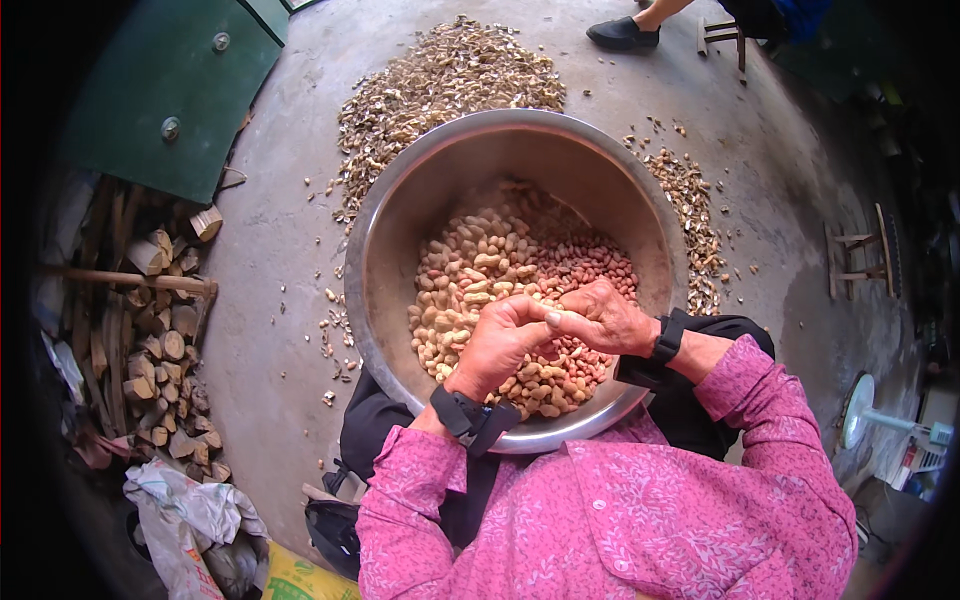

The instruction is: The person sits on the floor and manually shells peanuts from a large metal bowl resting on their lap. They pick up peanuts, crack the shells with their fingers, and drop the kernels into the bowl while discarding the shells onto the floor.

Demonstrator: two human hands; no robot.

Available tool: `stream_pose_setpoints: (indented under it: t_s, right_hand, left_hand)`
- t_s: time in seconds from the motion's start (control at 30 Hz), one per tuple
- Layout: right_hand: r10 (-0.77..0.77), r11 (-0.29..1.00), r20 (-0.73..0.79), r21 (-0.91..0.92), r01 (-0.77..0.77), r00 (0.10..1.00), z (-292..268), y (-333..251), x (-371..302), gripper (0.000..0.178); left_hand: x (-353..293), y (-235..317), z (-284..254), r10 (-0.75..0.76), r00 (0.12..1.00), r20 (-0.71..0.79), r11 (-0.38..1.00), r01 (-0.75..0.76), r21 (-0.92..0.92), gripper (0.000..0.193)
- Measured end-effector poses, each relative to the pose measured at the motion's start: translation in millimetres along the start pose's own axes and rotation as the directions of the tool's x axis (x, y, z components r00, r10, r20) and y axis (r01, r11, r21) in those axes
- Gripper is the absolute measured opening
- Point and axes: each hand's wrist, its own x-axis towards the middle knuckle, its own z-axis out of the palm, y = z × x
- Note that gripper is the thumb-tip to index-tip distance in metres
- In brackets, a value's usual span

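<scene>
A wide metal basin (400, 180) rests between my knees. Inside it, unshelled peanuts (465, 275) lie heaped on the left and near side, and reddish shelled peanuts (600, 268) lie on the right. Above the near half of the pile, my left hand (500, 345) and my right hand (608, 318) meet, thumbs and fingertips pinched close together. Both hands are closed; whatever they pinch is hidden behind the fingers. Each wrist wears a black strap.
Empty shells (450, 80) form a large heap beyond the basin, with more shells (690, 220) along its right. Stacked firewood (165, 350) and a green cabinet (170, 90) stand left. Someone's shoe (625, 35) shows far right, near a small stool (725, 40). A fan (860, 410) stands at right.
</scene>
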Motion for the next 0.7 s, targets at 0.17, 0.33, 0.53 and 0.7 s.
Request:
stream_pose_setpoints:
  t_s: [0.17, 0.33, 0.53, 0.7]
  right_hand:
    - [-0.001, 1.000, -0.024, -0.009, 0.001, 1.000, 1, 10, 3, 0.028]
    - [0.262, 0.965, -0.051, 0.042, -0.260, 0.964, -15, 17, 10, 0.040]
    - [0.259, 0.905, 0.061, 0.334, -0.265, 0.964, 0, 26, 5, 0.044]
    - [0.212, 0.897, 0.107, 0.372, -0.237, 0.971, 2, 18, 6, 0.048]
  left_hand:
    - [3, -2, -2, 0.016, 1.000, -0.011, 0.999, -0.016, -0.044, 0.007]
    - [3, 0, 1, 0.018, 1.000, -0.017, 0.992, -0.020, -0.121, 0.015]
    - [2, 5, 4, 0.033, 0.997, 0.062, 0.996, -0.028, -0.085, 0.021]
    - [1, 4, 1, 0.009, 0.996, 0.091, 0.994, 0.001, -0.109, 0.023]
